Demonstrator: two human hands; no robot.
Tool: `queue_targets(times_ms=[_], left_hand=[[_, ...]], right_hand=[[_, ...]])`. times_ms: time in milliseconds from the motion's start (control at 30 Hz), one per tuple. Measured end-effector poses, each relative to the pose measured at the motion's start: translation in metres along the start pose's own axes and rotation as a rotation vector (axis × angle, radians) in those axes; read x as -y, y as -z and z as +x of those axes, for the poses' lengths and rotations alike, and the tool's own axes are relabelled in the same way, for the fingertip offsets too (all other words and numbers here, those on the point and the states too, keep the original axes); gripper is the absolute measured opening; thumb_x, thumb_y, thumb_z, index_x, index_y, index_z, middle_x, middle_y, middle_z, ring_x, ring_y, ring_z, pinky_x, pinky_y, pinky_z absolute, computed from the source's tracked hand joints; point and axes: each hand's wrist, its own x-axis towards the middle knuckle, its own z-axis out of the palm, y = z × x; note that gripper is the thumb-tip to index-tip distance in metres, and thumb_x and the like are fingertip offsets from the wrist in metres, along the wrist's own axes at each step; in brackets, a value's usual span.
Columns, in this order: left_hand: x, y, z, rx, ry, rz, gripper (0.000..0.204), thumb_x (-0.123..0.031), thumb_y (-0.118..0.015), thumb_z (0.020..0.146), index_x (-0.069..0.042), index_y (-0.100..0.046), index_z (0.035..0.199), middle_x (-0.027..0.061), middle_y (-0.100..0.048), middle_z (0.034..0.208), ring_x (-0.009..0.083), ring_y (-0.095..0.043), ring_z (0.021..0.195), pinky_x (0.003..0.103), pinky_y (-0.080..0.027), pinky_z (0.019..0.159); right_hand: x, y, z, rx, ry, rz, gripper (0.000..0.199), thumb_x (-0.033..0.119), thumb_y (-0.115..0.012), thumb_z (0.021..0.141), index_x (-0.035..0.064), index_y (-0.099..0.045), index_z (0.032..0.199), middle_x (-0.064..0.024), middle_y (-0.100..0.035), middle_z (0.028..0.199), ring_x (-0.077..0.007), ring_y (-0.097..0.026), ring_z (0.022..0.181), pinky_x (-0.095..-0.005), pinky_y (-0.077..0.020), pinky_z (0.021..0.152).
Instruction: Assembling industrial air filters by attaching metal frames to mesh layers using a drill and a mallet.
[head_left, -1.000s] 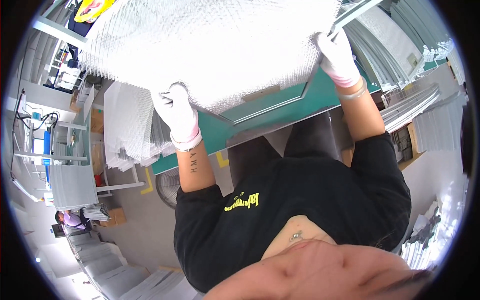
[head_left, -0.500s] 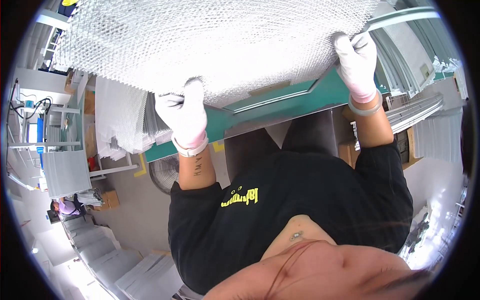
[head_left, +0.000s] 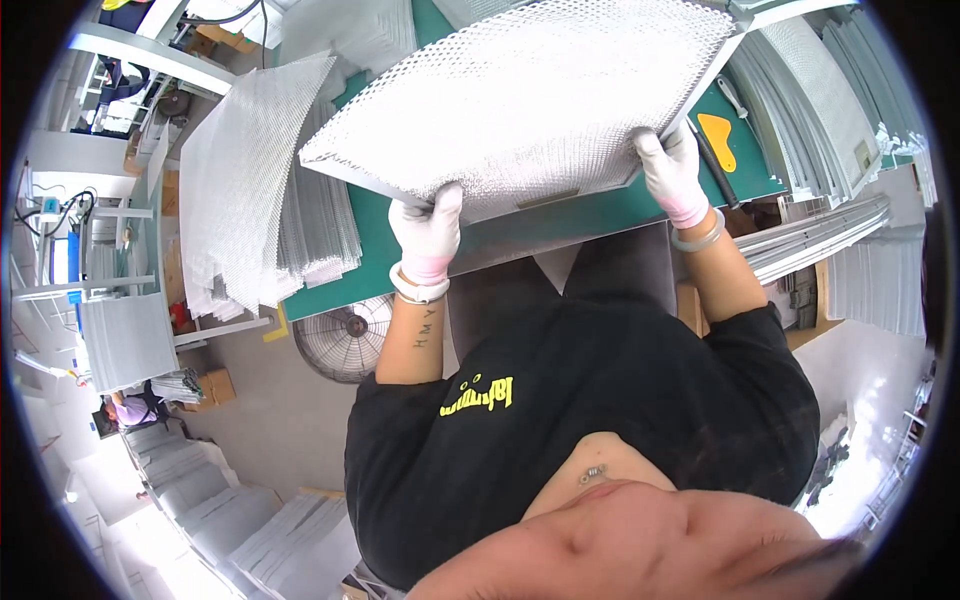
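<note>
Between my hands is a silvery metal mesh sheet point(head_left: 520, 110), lying along a thin grey frame point(head_left: 375, 185) raised at an angle above the green worktop point(head_left: 375, 235). My left hand point(head_left: 428, 232), in a white glove, closes on the near left part of the frame, thumb over the mesh. At the near right, my gloved right hand point(head_left: 675, 178) grips the frame's side, its thumb pressing on the mesh edge. Glare washes out the middle of the mesh. The fingers beneath the frame are hidden.
Left of the frame leans a stack of mesh sheets point(head_left: 235, 180). To the right lie a yellow scraper point(head_left: 717, 142), a black-handled tool point(head_left: 712, 165) and a white-handled tool point(head_left: 732, 97), beside stacked framed panels point(head_left: 800, 110). A floor fan point(head_left: 345, 340) stands below the table's left part.
The mesh no longer spreads over the far left; its edge now follows the frame, which is tilted up. My left hand moved right and nearer, my right hand left and nearer. The tools came into view.
</note>
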Motion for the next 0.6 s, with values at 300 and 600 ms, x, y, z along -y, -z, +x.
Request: queue_targets(times_ms=[300,600], left_hand=[[-0.108,0.0,0.054,-0.108,-0.323,0.164,0.034,-0.01,-0.062,0.091,0.003,-0.055,0.122,0.013,-0.065,0.109,0.0142,-0.064,0.084,0.025,-0.052,0.075],[-0.105,-0.013,0.057,0.784,-0.61,-0.388,0.018,-0.021,-0.06,0.099,-0.005,-0.063,0.093,0.0084,-0.066,0.084,0.0199,-0.062,0.068,0.033,-0.051,0.063]], right_hand=[[0.075,0.061,0.063,0.16,0.115,0.17,0.022,0.017,-0.056,0.103,-0.0019,-0.063,0.112,-0.0086,-0.068,0.097,-0.02,-0.065,0.089,-0.0331,-0.0523,0.079],[0.134,-0.008,0.013,0.341,0.469,0.041,0.033,0.024,-0.062,0.098,0.0014,-0.056,0.075,-0.013,-0.065,0.075,-0.0264,-0.065,0.067,-0.0387,-0.0534,0.06]])
